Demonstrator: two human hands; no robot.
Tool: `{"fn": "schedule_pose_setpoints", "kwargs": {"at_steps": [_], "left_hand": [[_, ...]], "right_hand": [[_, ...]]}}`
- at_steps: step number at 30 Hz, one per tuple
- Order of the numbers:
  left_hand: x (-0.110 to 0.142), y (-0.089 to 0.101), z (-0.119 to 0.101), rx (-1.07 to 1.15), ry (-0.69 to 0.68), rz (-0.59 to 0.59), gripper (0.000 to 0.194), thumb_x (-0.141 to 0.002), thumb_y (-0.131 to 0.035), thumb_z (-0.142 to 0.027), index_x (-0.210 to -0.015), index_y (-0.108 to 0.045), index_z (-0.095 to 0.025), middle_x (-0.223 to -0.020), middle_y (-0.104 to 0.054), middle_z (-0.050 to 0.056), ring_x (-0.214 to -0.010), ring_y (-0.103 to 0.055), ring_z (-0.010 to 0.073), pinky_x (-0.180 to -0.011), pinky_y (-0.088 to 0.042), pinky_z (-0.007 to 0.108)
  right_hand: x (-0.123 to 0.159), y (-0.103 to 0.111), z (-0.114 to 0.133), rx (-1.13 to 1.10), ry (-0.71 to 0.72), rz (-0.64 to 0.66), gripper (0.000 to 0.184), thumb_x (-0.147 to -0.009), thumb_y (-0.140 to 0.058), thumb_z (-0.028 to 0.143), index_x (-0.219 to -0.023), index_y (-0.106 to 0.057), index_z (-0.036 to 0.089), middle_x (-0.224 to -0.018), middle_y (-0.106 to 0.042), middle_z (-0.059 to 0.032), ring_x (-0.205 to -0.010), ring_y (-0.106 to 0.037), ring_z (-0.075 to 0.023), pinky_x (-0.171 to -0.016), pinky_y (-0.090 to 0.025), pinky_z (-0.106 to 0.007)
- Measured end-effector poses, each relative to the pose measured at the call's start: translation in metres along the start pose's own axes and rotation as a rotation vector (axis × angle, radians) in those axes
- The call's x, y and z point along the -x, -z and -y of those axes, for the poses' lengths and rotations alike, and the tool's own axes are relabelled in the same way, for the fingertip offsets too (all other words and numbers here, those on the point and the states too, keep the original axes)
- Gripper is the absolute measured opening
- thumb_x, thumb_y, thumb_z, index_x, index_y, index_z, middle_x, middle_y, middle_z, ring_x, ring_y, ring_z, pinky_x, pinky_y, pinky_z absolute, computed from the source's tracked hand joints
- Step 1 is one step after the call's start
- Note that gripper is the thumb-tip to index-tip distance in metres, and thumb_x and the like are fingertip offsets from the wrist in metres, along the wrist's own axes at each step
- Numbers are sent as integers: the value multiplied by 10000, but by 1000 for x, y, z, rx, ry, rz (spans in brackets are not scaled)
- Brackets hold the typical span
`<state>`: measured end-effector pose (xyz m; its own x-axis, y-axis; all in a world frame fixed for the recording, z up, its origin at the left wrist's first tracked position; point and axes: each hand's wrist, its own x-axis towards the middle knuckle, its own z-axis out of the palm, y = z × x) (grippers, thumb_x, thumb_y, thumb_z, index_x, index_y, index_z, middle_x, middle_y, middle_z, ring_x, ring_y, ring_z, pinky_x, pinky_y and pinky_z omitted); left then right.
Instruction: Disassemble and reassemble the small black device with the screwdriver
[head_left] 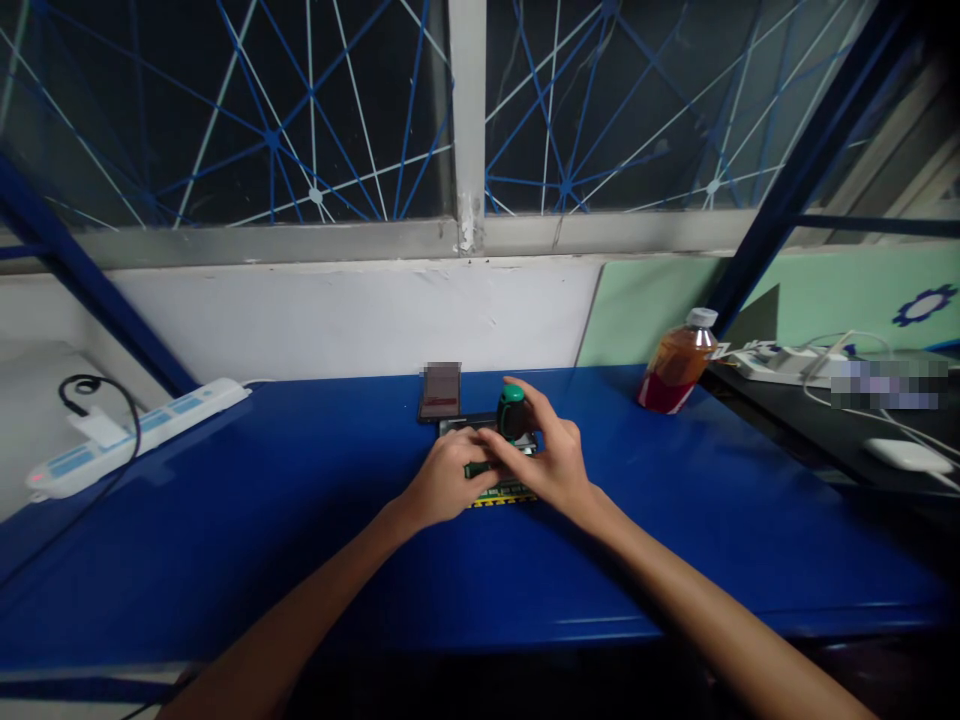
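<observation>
My right hand [555,455] is closed around a screwdriver [512,398] with a green-capped, dark handle. The screwdriver stands upright with its cap on top; its tip is hidden. My left hand [448,478] is beside it, fingers bent and closed around a small dark green piece [475,468], mostly covered, whose kind I cannot tell. Both hands meet over a tool case [501,500] with a yellow-and-black front edge and rows of small green and pale parts. The case's black back part [472,421] shows behind my fingers.
A dark flat phone-like object [440,392] is behind the case. The blue table [300,560] carries a white power strip [172,415] with a black cable at left and a drink bottle [679,362] at right. A white charger [904,455] and cables are on the dark side surface.
</observation>
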<state>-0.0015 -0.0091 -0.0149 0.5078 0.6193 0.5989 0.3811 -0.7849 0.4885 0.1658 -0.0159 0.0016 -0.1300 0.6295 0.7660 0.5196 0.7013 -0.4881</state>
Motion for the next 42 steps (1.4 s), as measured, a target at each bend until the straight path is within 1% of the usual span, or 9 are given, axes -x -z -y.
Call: {"fn": "schedule_pose_setpoints", "kwargs": {"at_steps": [4, 7, 10, 14, 19, 24, 33, 37, 42], "left_hand": [[0, -1, -1, 9, -3, -4, 139, -835, -627, -183, -750, -736, -172, -805, -726, 47, -772, -651, 176, -724, -509, 300], [-1, 0, -4, 27, -7, 12, 138, -844, -609, -162, -804, -740, -170, -838, -732, 49, -787, -656, 172, -743, -513, 296], [-1, 1, -6, 26, -7, 23, 147, -848, -596, -159, -862, -741, -177, -858, -734, 48, -810, -657, 179, -753, -513, 304], [-1, 1, -6, 26, 6, 51, 160, -841, -581, -144, -815, -737, -171, -868, -734, 56, -826, -660, 187, -761, -514, 312], [-1, 2, -7, 17, 23, 66, 172, -845, -568, -145, -871, -735, -179, -872, -734, 59, -826, -665, 195, -757, -511, 319], [1, 1, -4, 11, 44, 70, 167, -829, -563, -145, -815, -726, -179, -846, -731, 48, -791, -661, 187, -736, -503, 316], [-1, 5, -6, 38, 86, 125, 175, -867, -547, -197, -793, -703, -173, -879, -720, 63, -834, -657, 203, -749, -488, 334], [-2, 6, -7, 36, 99, 143, 180, -871, -534, -165, -776, -687, -158, -848, -700, 70, -828, -649, 207, -751, -491, 331], [-3, 6, -9, 60, 110, 175, 165, -876, -548, -151, -841, -709, -161, -908, -704, 83, -877, -648, 224, -786, -492, 349]], "right_hand": [[0, 0, 0, 13, 19, -6, 583, -830, -660, 398, -1336, -445, 204, -933, -686, -39, -637, -642, -137, -617, -535, -286], [-1, 2, 0, 16, 24, -11, 570, -835, -655, 395, -1332, -444, 212, -970, -683, -42, -651, -645, -135, -626, -538, -283], [-1, 2, 1, 12, 26, -11, 555, -845, -640, 393, -1332, -439, 221, -973, -680, -40, -658, -644, -140, -640, -545, -288], [-1, 3, 1, 20, 37, -20, 554, -841, -644, 385, -1329, -437, 223, -970, -676, -42, -645, -633, -145, -626, -543, -298], [0, 3, 2, 7, 53, -32, 549, -842, -644, 357, -1330, -431, 224, -949, -669, -37, -660, -640, -145, -637, -543, -294], [1, 3, 2, -19, 69, -35, 595, -833, -641, 320, -1365, -391, 226, -908, -649, -24, -619, -608, -134, -602, -532, -291], [2, 7, 1, -74, 102, -5, 635, -821, -586, 259, -1406, -344, 219, -1034, -626, -63, -722, -634, -166, -653, -560, -327], [2, 7, -1, -126, 113, 16, 659, -811, -570, 226, -1423, -325, 212, -995, -615, -55, -722, -624, -165, -645, -558, -330], [2, 6, -1, -126, 118, 21, 650, -817, -552, 218, -1424, -323, 223, -1014, -622, -53, -703, -627, -156, -637, -568, -320]]}}
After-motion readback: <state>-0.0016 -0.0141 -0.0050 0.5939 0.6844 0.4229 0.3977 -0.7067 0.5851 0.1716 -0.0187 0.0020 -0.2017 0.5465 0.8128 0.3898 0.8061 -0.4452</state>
